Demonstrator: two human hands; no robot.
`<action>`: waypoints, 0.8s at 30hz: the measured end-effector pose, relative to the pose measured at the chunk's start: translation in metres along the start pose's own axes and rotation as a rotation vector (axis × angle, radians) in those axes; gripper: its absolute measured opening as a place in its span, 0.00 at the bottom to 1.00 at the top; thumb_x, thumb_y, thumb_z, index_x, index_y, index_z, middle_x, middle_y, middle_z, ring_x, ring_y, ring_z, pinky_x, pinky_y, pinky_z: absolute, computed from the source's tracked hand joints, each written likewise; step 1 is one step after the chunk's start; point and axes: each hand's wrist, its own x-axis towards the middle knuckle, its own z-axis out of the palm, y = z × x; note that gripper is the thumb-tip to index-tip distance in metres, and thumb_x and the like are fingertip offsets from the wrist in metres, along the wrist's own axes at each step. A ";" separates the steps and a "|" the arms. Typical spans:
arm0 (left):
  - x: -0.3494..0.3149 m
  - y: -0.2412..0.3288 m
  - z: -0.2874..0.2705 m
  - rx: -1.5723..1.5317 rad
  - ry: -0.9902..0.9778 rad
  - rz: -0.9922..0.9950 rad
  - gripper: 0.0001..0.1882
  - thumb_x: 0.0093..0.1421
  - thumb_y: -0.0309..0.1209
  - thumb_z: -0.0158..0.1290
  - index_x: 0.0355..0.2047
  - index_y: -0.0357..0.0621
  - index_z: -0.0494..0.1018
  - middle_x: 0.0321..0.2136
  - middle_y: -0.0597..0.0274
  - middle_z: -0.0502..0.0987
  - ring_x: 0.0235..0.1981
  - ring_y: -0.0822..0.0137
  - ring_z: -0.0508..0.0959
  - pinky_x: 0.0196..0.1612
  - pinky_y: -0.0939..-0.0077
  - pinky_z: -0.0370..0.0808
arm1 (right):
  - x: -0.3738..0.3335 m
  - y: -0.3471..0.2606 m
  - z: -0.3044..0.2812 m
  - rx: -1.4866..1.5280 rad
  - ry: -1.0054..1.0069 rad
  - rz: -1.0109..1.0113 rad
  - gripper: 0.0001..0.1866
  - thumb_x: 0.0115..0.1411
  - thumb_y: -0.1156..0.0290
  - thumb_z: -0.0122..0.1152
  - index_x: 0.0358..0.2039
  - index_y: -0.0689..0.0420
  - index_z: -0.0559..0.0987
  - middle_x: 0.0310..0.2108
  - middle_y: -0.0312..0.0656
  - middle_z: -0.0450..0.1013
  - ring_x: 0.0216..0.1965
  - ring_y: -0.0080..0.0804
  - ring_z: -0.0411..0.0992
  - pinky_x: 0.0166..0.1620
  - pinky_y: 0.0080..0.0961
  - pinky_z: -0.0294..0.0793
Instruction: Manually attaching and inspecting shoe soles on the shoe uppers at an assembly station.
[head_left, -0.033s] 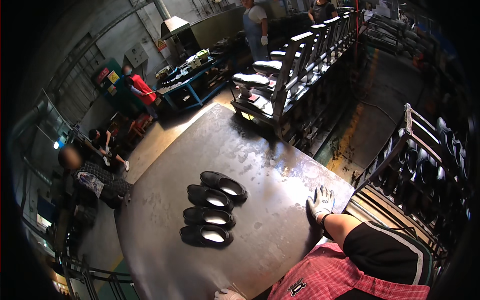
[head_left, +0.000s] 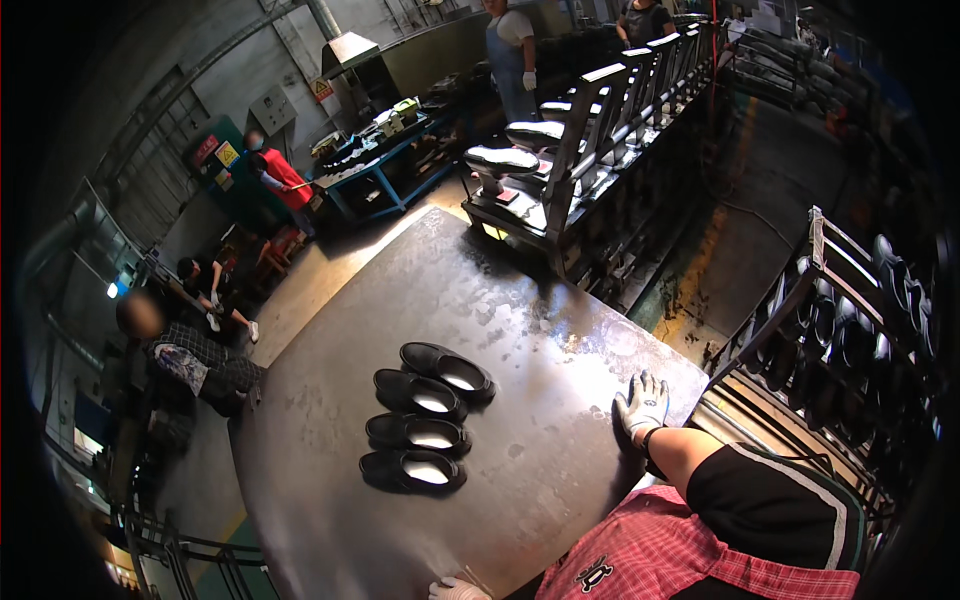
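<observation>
Black shoes [head_left: 405, 432], qty 4, lie close side by side on a grey metal table [head_left: 540, 400], ahead of the L hand [head_left: 458, 590] & left of the R hand [head_left: 648, 403]; neither hand touches them. Toes point away from the R hand; pale insoles [head_left: 430, 472] show thru the openings.

R hand, gloved w/ dark fingertips, is flat on the tabletop nr its edge, fingers spread, nothing gripped. L hand, also in a pale glove, only partly shows at the lower edge, so can't tell if it's clenched, released or grasping sth.

Right of the R hand, past the table edge: metal rack [head_left: 770, 312] w/ rows of dark shoes. Well ahead of both hands: machine line [head_left: 567, 190] w/ shoe-shaped forms on it, plus a blue-legged bench [head_left: 385, 185] farther off. Well left of the hands: person in checked clothing [head_left: 215, 365] by the table's far-left side; beyond, person in red vest [head_left: 283, 180].
</observation>
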 end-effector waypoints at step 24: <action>0.001 0.001 0.001 0.007 0.041 0.013 0.29 0.62 0.58 0.48 0.36 0.40 0.76 0.41 0.46 0.75 0.43 0.46 0.74 0.43 0.50 0.72 | 0.001 0.002 0.005 0.018 0.009 -0.004 0.37 0.62 0.44 0.49 0.64 0.56 0.67 0.69 0.50 0.55 0.71 0.45 0.49 0.72 0.46 0.36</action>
